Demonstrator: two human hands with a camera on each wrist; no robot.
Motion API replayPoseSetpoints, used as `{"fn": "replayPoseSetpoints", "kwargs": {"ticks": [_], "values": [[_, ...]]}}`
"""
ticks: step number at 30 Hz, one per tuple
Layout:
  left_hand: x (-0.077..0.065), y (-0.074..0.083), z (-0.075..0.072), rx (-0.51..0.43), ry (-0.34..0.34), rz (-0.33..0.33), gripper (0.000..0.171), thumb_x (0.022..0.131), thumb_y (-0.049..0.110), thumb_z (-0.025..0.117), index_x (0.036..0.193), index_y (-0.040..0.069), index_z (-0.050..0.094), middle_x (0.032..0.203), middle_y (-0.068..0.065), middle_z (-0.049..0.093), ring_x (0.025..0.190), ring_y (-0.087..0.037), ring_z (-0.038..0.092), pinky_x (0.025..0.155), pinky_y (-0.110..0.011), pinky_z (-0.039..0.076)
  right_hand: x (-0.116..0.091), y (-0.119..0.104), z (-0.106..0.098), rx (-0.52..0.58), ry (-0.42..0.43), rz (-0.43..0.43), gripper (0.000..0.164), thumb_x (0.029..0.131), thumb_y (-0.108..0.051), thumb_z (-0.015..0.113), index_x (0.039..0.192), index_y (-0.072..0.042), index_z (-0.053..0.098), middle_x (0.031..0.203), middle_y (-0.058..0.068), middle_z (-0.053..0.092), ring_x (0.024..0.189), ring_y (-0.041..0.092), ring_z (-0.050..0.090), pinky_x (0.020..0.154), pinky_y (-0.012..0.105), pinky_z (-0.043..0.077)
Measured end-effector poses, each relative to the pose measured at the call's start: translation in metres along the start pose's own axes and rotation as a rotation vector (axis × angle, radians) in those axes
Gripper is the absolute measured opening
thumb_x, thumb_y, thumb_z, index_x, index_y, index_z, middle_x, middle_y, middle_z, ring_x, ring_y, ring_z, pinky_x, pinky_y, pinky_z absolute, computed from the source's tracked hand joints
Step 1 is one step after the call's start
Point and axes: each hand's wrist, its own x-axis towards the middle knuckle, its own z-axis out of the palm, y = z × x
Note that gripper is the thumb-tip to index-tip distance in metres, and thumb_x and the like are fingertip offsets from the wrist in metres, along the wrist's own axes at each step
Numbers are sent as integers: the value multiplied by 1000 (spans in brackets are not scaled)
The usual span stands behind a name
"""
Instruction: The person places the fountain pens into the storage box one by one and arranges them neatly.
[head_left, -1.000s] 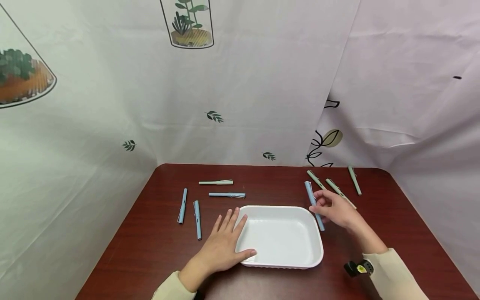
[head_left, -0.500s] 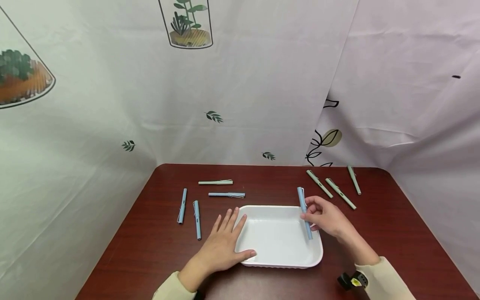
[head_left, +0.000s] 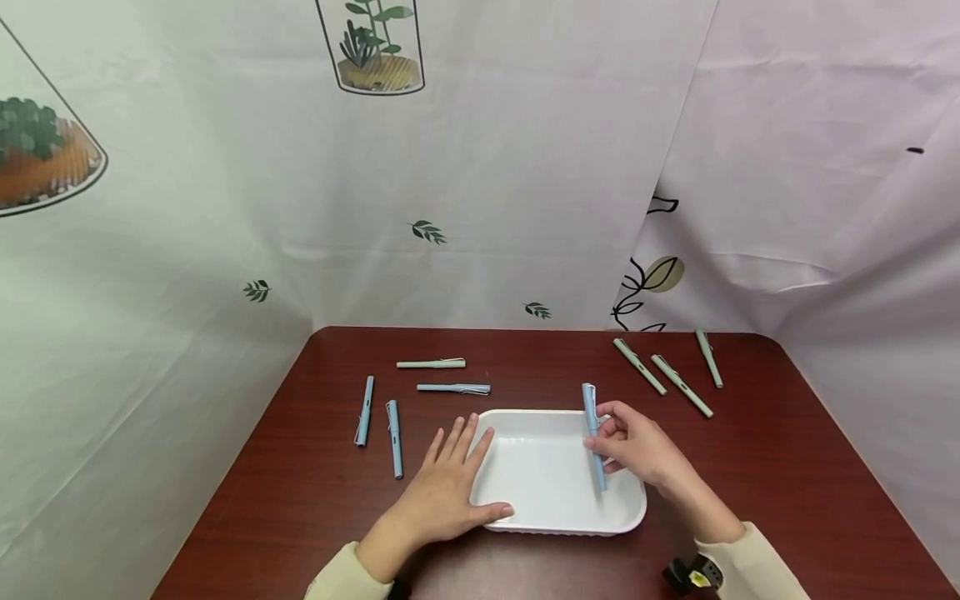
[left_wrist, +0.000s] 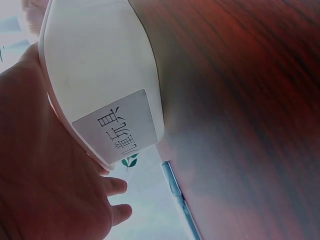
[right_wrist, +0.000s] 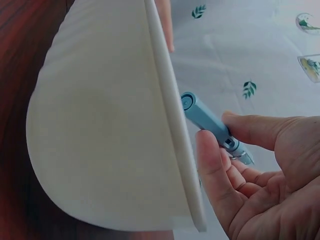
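Observation:
Between thumb and fingers, my right hand [head_left: 637, 446] pinches a light blue pen [head_left: 592, 425] above the right part of a white tray [head_left: 555, 475]. The right wrist view shows the blue pen [right_wrist: 207, 117] slanting just past the tray's rim [right_wrist: 172, 115], its round end toward the camera. My left hand [head_left: 442, 492] rests spread over the tray's left rim, fingers straight. In the left wrist view, that hand [left_wrist: 50, 160] lies along the rim, and the tray's outer wall carries a label [left_wrist: 120, 125] with printed characters.
Two blue pens [head_left: 364, 412] [head_left: 395, 440] lie left of the tray. Behind it are a pale green pen [head_left: 431, 364] and another blue pen [head_left: 453, 389]. Several green pens [head_left: 681, 385] lie at the back right of the dark red wooden table [head_left: 255, 500]. A printed white cloth [head_left: 487, 167] hangs behind.
My right hand has carried the blue pen leftward and toward me, from beside the tray's right rim to over the tray. My left hand has stayed in place.

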Motion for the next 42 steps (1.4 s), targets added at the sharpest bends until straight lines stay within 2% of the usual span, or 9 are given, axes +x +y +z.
{"fn": "replayPoseSetpoints", "kwargs": {"ticks": [8,19,28,35,42], "values": [[0,1,1,3,-17,-21,103,87,76,56,162,13,24,169,-17,13,156,-37,13,123,-58,12,0,1,11,10,-1,1,47,88,-7,78,126,2,53,87,9,60,71,20,63,60,34,61],[-1,-1,3,13,2,-13,104,87,80,50,162,12,26,168,-18,16,155,-38,15,122,-58,14,-2,-2,25,27,-24,-7,47,87,-6,78,126,3,53,86,9,61,69,20,64,59,35,60],[0,0,4,15,14,-18,103,87,76,56,161,12,27,168,-18,17,155,-38,15,122,-59,15,2,-1,36,89,-80,-62,48,88,-2,75,126,10,49,83,10,61,69,19,64,58,34,61],[0,-1,5,16,28,-17,102,87,74,58,161,11,27,168,-19,18,155,-39,16,122,-60,15,2,-1,46,66,-80,-56,45,88,-7,78,123,5,53,82,7,62,66,17,64,57,33,60],[0,0,2,26,15,-18,101,88,76,55,161,12,27,168,-18,17,155,-39,15,122,-59,15,4,1,57,77,-102,-59,42,89,-7,76,121,6,53,80,6,62,63,14,64,57,33,60]]}}
